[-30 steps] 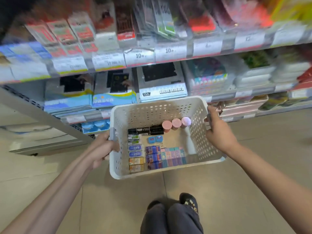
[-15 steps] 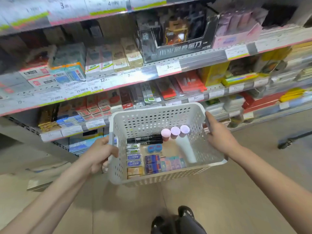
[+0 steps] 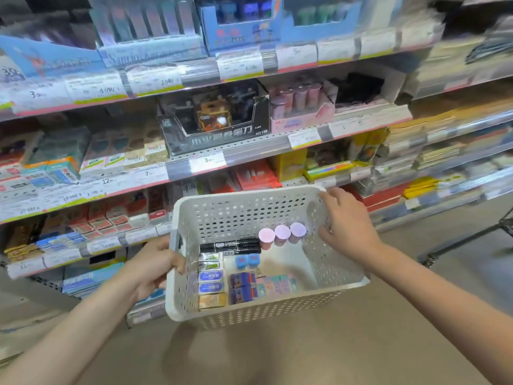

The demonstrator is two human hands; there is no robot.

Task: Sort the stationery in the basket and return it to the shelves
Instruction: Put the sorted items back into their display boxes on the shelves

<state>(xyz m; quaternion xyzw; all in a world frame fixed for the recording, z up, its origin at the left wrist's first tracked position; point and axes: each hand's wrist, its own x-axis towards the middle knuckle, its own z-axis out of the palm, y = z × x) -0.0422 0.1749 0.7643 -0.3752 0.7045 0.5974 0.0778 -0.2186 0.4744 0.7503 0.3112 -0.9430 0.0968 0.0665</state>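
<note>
I hold a white perforated basket (image 3: 249, 312) in front of the shelves. My left hand (image 3: 155, 265) grips its left rim. My right hand (image 3: 348, 220) lies over the right rim near the back corner, with loosely spread fingers reaching inside toward three pink and lilac capped tubes (image 3: 281, 233). On the basket floor lie two black markers (image 3: 230, 244), two small blue pieces (image 3: 247, 259), a column of small boxed erasers (image 3: 211, 279), and several dark and pastel little boxes (image 3: 261, 286).
Stationery shelves (image 3: 249, 157) with price tags fill the view ahead. A black display box (image 3: 216, 126) and a pink display box of similar pink tubes (image 3: 301, 109) stand on the shelf above the basket. A dark metal frame (image 3: 472, 237) stands on the floor at right.
The view has tilted upward and the basket has risen toward higher shelves. My right hand has loosened from the right rim and shifted toward the back corner, fingers now inside.
</note>
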